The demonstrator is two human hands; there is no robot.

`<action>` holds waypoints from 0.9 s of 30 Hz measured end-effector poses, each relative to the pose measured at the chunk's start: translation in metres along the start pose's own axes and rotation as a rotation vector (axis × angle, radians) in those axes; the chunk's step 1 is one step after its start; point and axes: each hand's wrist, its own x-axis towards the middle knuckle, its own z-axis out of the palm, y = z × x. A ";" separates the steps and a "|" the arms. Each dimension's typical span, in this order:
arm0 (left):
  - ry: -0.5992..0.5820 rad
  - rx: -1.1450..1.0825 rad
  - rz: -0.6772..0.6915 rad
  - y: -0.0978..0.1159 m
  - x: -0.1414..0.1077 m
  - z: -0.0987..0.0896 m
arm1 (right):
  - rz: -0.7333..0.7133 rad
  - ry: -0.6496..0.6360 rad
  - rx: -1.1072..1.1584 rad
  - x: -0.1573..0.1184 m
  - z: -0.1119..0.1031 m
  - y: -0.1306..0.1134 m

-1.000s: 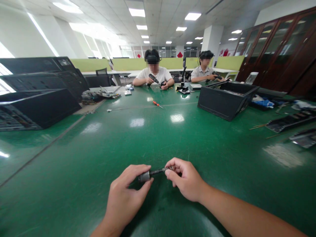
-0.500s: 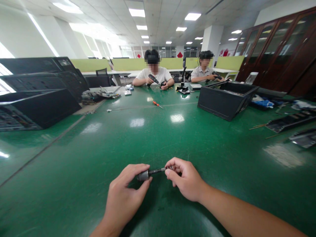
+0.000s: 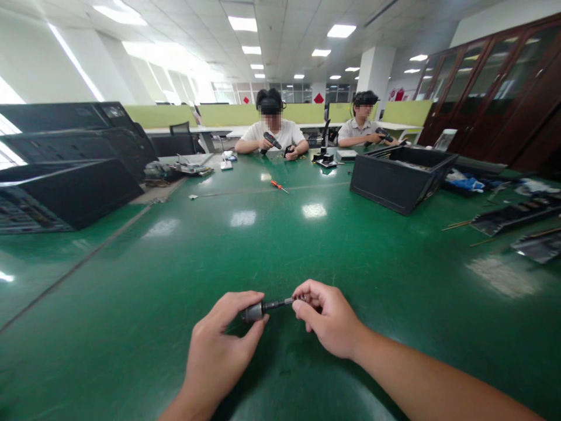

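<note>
A grey cylindrical metal part (image 3: 253,313) with a thin dark shaft (image 3: 276,304) lies nearly level between my hands, just above the green tabletop. My left hand (image 3: 228,333) is closed round its thick end, thumb below and fingers above. At the shaft's far end, my right hand (image 3: 326,316) pinches the tip between thumb and fingers. A small shiny metal piece (image 3: 300,299) shows there, partly covered by the fingertips. I cannot tell whether it is separate from the shaft.
An orange screwdriver (image 3: 279,186) lies mid-table. A black bin (image 3: 385,184) stands to the right, near metal brackets (image 3: 504,216). Large black panels and casings (image 3: 100,193) stand on the left. Across the table sit two people, one holding a power drill (image 3: 272,140).
Almost nothing differs. My left hand and the thick end of the metal part have shifted very slightly left; my right hand keeps its pinch.
</note>
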 end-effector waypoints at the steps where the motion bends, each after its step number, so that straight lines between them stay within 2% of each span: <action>1: -0.001 -0.002 -0.001 0.000 0.000 0.000 | -0.001 0.002 -0.001 0.000 0.000 0.000; 12: 0.009 -0.003 -0.031 0.001 0.002 0.000 | 0.000 0.008 -0.004 0.000 0.000 0.000; 19: 0.028 0.043 -0.082 -0.006 0.002 -0.002 | -0.003 0.012 -0.010 0.000 0.000 0.000; 22: 0.054 0.072 -0.163 -0.010 0.002 -0.002 | 0.006 0.015 -0.004 0.001 0.000 0.000; 27: 0.075 0.026 -0.400 -0.013 -0.001 -0.001 | 0.013 0.018 -0.003 0.001 0.001 0.000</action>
